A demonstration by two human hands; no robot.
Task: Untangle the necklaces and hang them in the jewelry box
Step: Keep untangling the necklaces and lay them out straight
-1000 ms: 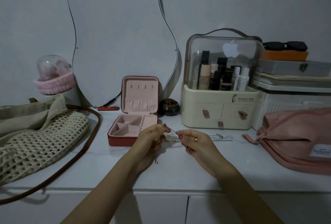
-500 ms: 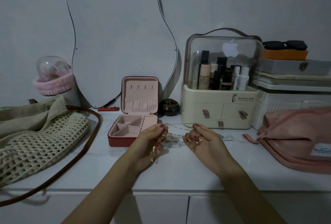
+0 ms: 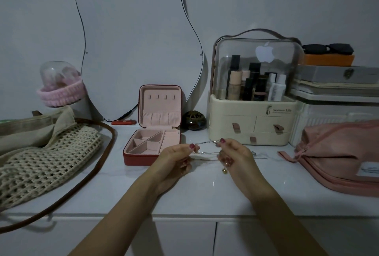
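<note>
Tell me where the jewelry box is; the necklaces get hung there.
The jewelry box sits open on the white counter, centre-left in the head view, just behind the left hand, before the mirror.

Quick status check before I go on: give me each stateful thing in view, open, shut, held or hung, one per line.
Jewelry box: open, lid upright, hooks bare.
Necklace chains: stretched between both hands, not hung.
Left hand: pinches the chains.
Right hand: pinches the chains; a small pendant dangles below.
Cosmetics organizer: clear lid down, drawers shut.
Pink pouch: cannot tell whether zipped.
</note>
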